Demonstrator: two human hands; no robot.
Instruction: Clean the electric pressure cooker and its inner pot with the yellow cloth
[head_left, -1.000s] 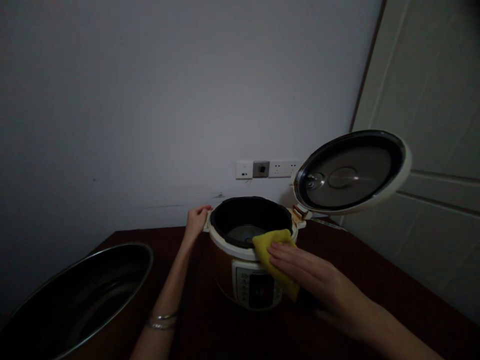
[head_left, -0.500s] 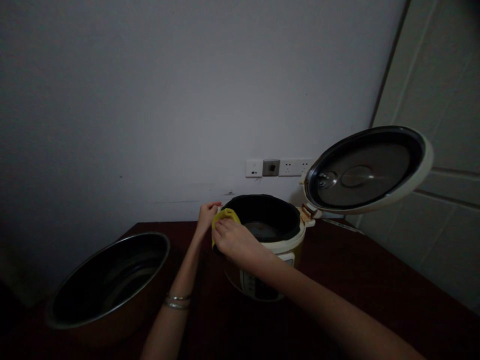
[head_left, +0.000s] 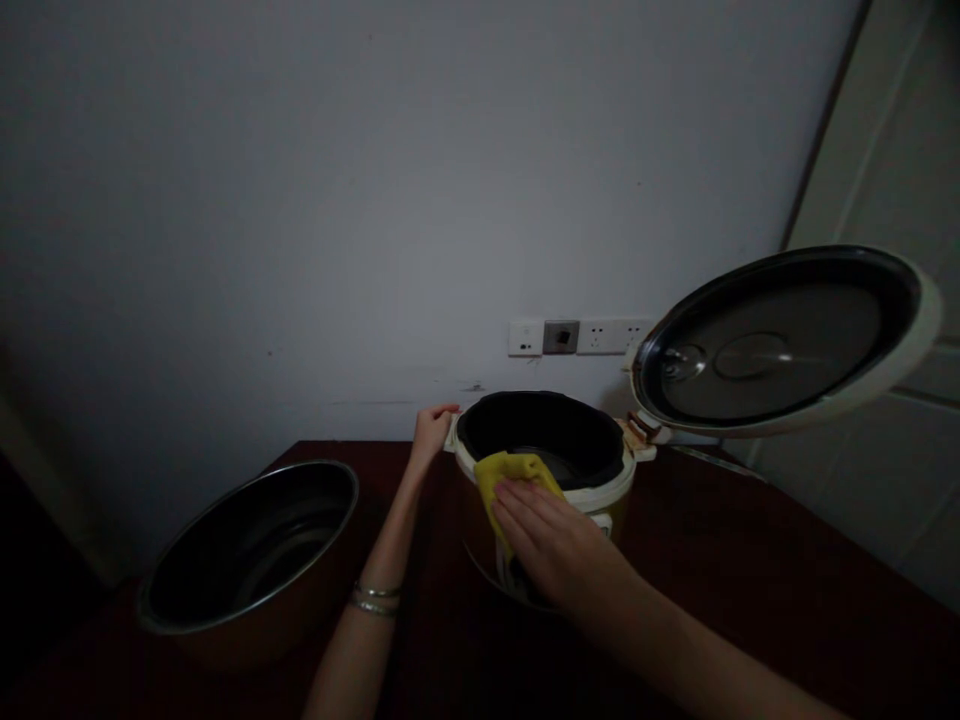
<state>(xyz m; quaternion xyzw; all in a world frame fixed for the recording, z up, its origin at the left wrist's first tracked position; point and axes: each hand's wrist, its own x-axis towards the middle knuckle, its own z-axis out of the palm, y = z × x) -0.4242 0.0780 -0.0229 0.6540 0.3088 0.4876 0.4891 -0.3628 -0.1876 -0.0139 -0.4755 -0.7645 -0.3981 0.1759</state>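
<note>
A rice cooker (head_left: 609, 492) with a white rim and a dark, empty well stands on the dark wooden table (head_left: 750, 590). Its round lid (head_left: 780, 345) is swung up on the right hinge. My right hand (head_left: 551, 540) lies flat, fingers together, pressing a yellow cloth (head_left: 508, 470) onto the cooker's front left rim. My left hand (head_left: 433, 432) grips the small handle on the cooker's left side. Two thin bangles circle my left wrist.
A big metal inner pot (head_left: 247, 550) sits empty on the table to the left. Wall sockets (head_left: 577, 337) are set in the grey wall behind the cooker. A pale door fills the right edge.
My right hand carried the cloth from the front rim round to the left side, then back to the front left. The left hand kept its hold. The view shifted left.
</note>
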